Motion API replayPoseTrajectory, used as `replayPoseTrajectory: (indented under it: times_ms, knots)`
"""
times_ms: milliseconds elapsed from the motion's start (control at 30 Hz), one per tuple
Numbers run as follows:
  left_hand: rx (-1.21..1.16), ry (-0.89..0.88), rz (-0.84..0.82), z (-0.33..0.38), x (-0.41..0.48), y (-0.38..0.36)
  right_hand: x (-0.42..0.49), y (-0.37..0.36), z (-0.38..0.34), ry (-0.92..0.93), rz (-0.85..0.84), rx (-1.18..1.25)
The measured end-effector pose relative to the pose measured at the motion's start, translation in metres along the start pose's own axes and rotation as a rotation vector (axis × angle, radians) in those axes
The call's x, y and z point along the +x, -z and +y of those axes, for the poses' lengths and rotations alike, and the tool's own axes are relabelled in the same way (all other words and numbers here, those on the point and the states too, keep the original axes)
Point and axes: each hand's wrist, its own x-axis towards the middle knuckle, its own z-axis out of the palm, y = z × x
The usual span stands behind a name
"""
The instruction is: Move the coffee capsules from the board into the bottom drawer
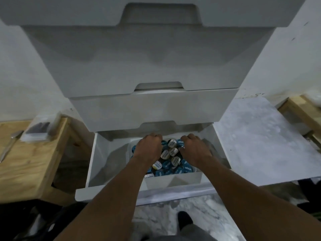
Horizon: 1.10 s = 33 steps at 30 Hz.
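A person's left hand (149, 150) and right hand (194, 150) reach into the open bottom drawer (90, 164), over blue and white coffee capsules (171, 159) heaped in a white bin (173, 182). The closed drawer above (152, 108) overhangs the bin's back. A wooden table (26, 167) at left carries a spoon (8, 145) and a plastic bag (38, 129). The fingers curl downward, tips hidden; whether they pinch capsules cannot be told.

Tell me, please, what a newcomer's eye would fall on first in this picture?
Most striking is the heap of blue and white coffee capsules in the open bottom drawer, low in the middle. The left hand and right hand reach down onto it, fingers curled out of sight. Above looms the white chest of drawers.
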Motion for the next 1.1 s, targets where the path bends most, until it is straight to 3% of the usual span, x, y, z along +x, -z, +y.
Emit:
replayPoseTrajectory:
  times_ms: [267,667,867,1100]
  knots:
    - [-0.017,-0.012,0.027,-0.001,-0.042,0.018,-0.056,0.01,-0.024,-0.103,0.125,0.05]
    - [-0.011,0.019,0.266,0.03,-0.141,0.012,-0.146,-0.009,-0.025,0.061,0.279,0.096]
    - [-0.013,0.004,0.281,0.06,-0.205,-0.024,-0.202,-0.039,-0.006,0.1,0.184,0.055]
    - [0.052,0.043,0.096,0.059,-0.241,-0.055,-0.226,-0.067,0.005,0.063,0.051,0.024]
